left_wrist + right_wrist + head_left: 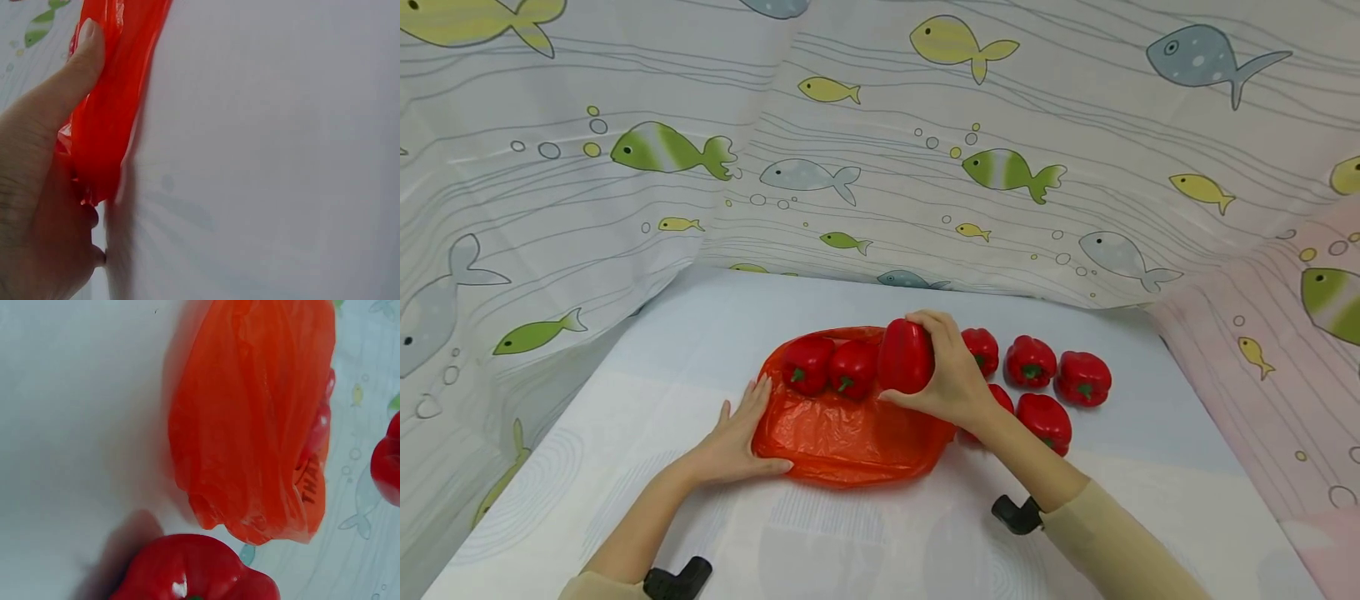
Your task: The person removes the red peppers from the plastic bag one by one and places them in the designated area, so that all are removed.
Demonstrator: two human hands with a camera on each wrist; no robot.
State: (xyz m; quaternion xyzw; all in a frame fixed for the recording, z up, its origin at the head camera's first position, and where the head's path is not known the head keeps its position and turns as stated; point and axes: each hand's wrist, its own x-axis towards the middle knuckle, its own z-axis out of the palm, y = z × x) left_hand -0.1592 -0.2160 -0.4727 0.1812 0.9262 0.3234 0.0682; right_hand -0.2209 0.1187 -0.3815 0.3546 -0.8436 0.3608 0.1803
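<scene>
My right hand [951, 371] grips a red bell pepper [906, 357] between thumb and fingers, over the right part of an orange plastic bag [857, 433]. Two more red bell peppers, a left one [808, 365] and one beside it [853, 368], lie in the back of the bag with green stems facing me. My left hand [741, 437] rests against the bag's left side, fingers spread and straight, thumb along the front edge. In the left wrist view the thumb lies on the orange plastic [106, 125]. At the right edge of the right wrist view shows part of the gripped pepper [387, 464].
Right of the bag, several red bell peppers [1083, 379] stand on the white table [1120, 500] in two rows, partly hidden by my right hand and forearm. A fish-patterned sheet [865, 125] hangs behind and at both sides.
</scene>
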